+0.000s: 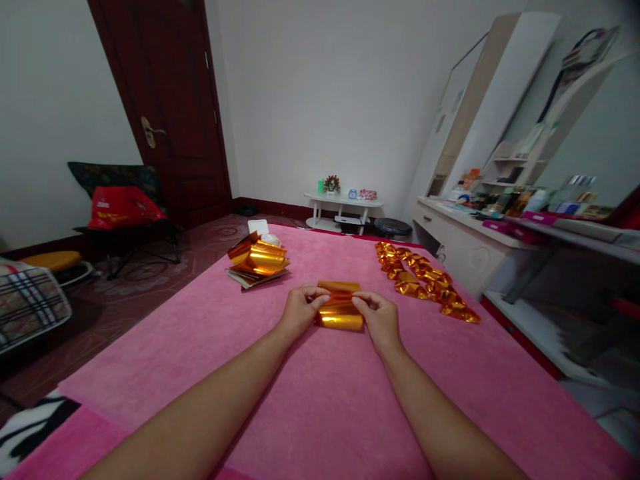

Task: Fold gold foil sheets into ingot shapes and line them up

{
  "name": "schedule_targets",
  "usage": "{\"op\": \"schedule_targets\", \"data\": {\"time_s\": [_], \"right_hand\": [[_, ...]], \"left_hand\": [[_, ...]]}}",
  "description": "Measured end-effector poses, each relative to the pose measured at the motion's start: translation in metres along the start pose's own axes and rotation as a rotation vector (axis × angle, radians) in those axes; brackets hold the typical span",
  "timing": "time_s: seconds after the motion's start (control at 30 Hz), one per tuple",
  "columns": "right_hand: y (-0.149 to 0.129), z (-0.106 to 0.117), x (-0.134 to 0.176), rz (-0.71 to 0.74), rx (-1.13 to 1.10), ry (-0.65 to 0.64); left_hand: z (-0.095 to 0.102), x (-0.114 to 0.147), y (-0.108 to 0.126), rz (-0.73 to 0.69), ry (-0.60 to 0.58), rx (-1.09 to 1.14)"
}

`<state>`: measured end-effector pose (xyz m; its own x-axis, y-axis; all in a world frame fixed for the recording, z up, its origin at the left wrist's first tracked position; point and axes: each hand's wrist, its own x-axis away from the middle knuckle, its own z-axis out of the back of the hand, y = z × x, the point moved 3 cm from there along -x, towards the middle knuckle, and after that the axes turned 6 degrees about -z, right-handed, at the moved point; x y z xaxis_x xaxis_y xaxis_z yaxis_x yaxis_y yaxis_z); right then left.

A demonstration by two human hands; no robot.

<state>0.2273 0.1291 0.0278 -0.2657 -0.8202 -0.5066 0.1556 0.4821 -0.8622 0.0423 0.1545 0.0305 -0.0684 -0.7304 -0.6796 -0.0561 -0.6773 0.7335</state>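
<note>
Between both hands is a sheet of gold foil paper [341, 319], curled at its near and far edges. My left hand [303, 308] pinches its left side between thumb and fingers. On the right side, my right hand [377, 317] grips the same sheet in a similar pinch. A stack of curled gold foil sheets [261, 259] lies beyond my left hand. Several folded gold foil pieces [423, 277] lie in rows beyond my right hand. Everything rests on a pink cloth [210, 347] covering the work surface.
A white item [258, 227] lies behind the stack. At the right stands a dressing table [465, 237] crowded with bottles. A low white table [345, 199] is by the far wall. To the left, a folding chair [120, 173] holds a red bag [123, 208], near a dark door [170, 100].
</note>
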Motion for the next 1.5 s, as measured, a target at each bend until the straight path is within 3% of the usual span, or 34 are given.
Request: {"op": "schedule_targets", "data": {"time_s": [0.57, 0.8, 1.5], "right_hand": [[0.001, 0.003, 0.001, -0.142, -0.206, 0.036], [0.0, 0.003, 0.002, -0.194, -0.297, 0.029], [0.0, 0.002, 0.001, -0.157, -0.271, 0.074]], "left_hand": [[-0.002, -0.001, -0.017, 0.101, -0.011, 0.178], [-0.001, -0.001, -0.013, 0.13, -0.003, 0.173], [-0.003, 0.002, -0.006, 0.149, -0.062, 0.168]]}}
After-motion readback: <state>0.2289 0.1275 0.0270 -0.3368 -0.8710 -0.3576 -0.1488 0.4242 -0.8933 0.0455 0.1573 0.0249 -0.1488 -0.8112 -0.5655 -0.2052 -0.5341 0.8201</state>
